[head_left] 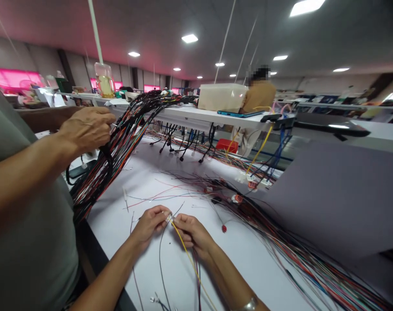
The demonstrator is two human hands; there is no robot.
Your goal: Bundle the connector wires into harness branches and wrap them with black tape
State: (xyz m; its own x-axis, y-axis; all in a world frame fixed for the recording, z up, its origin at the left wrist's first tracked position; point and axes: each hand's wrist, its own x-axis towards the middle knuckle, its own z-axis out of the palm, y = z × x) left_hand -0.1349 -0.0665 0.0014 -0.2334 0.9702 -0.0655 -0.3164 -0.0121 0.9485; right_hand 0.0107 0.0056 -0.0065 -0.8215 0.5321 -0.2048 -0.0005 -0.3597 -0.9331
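Note:
Low in the middle of the head view, a small white connector (169,218) sits between my two hands above the white table. The fingers of my left hand (151,224) are pinched on its left side. Right against the connector, my right hand (194,233) is closed, its thumb and forefinger at the spot where a yellow wire (187,252) comes out; the exact grip is partly hidden. From there the yellow wire runs down toward the bottom edge. A thin dark wire (160,255) passes by the connector, and dark red wires (197,276) hang below my right hand.
A co-worker's hand (87,127) is at a thick wire bundle (118,147) on the left. Another long wire bundle (280,233) crosses the table on the right. Behind are a shelf with a plastic bin (220,97), a phone (238,114) and hanging black connectors (181,158). Another person (259,95) sits beyond.

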